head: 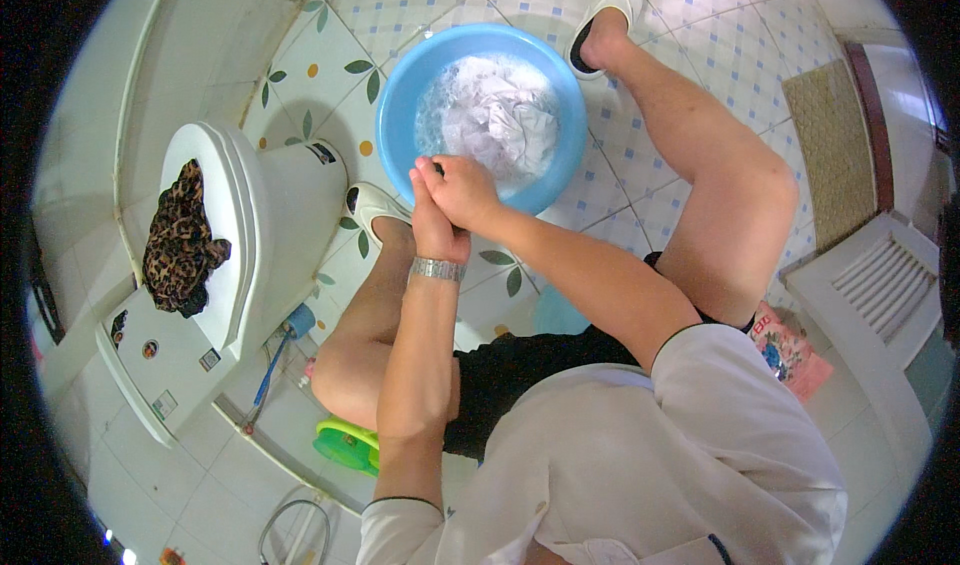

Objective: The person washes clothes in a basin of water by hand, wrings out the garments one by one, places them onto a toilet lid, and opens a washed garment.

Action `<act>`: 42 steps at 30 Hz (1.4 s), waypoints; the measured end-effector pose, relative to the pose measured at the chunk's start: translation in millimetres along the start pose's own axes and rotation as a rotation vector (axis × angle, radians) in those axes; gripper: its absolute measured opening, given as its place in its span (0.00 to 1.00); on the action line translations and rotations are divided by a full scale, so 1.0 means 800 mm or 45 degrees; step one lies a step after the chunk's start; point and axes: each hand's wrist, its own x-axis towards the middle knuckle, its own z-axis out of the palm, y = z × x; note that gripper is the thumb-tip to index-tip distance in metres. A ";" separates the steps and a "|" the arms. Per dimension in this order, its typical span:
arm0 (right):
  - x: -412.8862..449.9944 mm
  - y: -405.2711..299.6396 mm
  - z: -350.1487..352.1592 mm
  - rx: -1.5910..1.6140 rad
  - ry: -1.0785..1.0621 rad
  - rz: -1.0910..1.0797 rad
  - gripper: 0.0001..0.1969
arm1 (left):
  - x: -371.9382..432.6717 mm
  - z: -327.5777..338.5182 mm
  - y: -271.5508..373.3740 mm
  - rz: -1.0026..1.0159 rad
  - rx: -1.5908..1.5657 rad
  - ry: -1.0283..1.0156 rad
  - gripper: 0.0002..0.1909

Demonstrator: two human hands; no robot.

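A blue plastic basin (390,107) stands on the tiled floor in front of me, with wet white cloth (517,118) lying in sudsy water. Over its near rim, my left hand (436,227) and my right hand (466,190) are pressed together. A metal-banded wristwatch (439,268) is on my left wrist. The right hand's fingers are curled against the left hand, and a small dark spot shows between them; whether it is an object or a gap cannot be told. Neither hand touches the white cloth.
To the left is a toilet with a closed white lid (217,145), leopard-print cloth (180,250) on it. A blue-handled toilet brush (274,370) and a green plastic basin (345,445) are near my left leg. At right are a pink printed bag (795,355) and a brown mat (832,152).
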 end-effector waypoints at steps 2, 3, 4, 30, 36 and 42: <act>-0.006 -0.015 -0.006 -0.034 -0.104 0.137 0.20 | 0.001 -0.003 0.000 0.009 0.018 -0.010 0.33; -0.011 -0.021 -0.005 -0.028 -0.106 0.125 0.20 | 0.003 -0.013 0.003 0.034 0.001 -0.083 0.33; -0.016 -0.024 -0.005 0.000 -0.017 0.017 0.19 | 0.005 -0.020 0.004 0.054 -0.019 -0.159 0.32; -0.033 0.004 -0.027 0.764 -0.008 0.376 0.19 | -0.008 0.012 -0.008 0.724 0.958 0.160 0.14; -0.038 -0.022 -0.046 0.471 0.047 0.165 0.24 | -0.050 0.031 -0.020 0.398 0.119 -0.188 0.21; -0.070 -0.049 -0.070 -0.063 0.183 -0.635 0.20 | -0.050 0.021 -0.001 0.140 -0.215 -0.460 0.25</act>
